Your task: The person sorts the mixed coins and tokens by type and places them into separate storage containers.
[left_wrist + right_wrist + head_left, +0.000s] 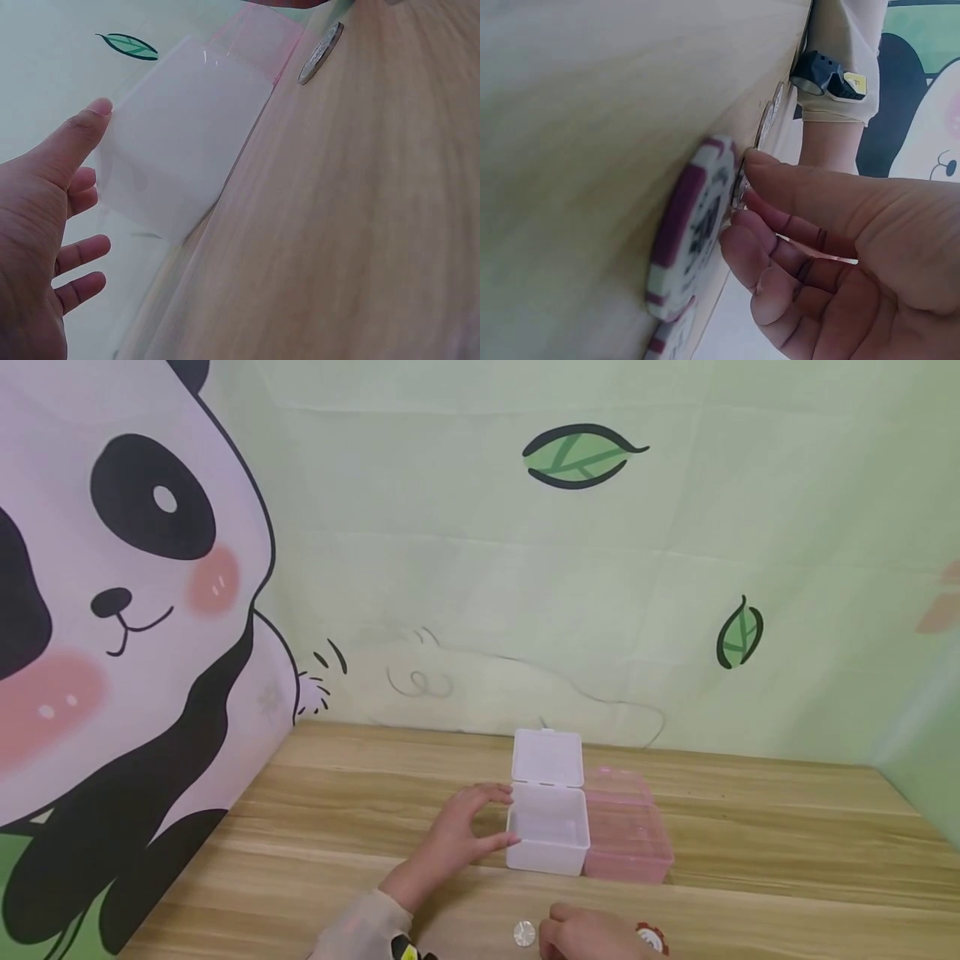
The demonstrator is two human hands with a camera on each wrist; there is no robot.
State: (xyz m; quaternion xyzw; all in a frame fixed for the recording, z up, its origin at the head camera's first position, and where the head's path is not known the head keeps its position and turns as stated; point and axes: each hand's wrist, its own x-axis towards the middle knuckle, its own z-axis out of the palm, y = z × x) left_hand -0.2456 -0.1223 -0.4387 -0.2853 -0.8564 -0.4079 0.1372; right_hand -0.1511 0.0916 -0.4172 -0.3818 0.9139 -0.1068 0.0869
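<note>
A thin, round, silver-coloured coin [739,193] sits at the tabletop, partly hidden by the right hand [588,933]; its thumb and curled fingers seem to pinch the edges. A disc this slim asks, I'd say, for fingertips low on opposite edges, a nail slipped beneath, and a light squeeze, since pressing from above would probably just make it slide. Another shiny silver coin [524,933] lies flat just beside that hand, and on its other side is a red-and-white round poker chip [652,937], which the knuckles had better not nudge.

Farther off stands a white plastic box [549,856], its lid [547,758] tipped back. The left hand [457,835] is at its left side, fingers spread and loose, gripping nothing; a light touch there would suffice to steady it. A translucent pink plastic box [628,835] sits right alongside.

All this is on a wood-grained table [750,827]. Behind hangs a pale green backdrop [420,468] with drawn leaves, and a big cartoon panda [150,635] fills the left.
</note>
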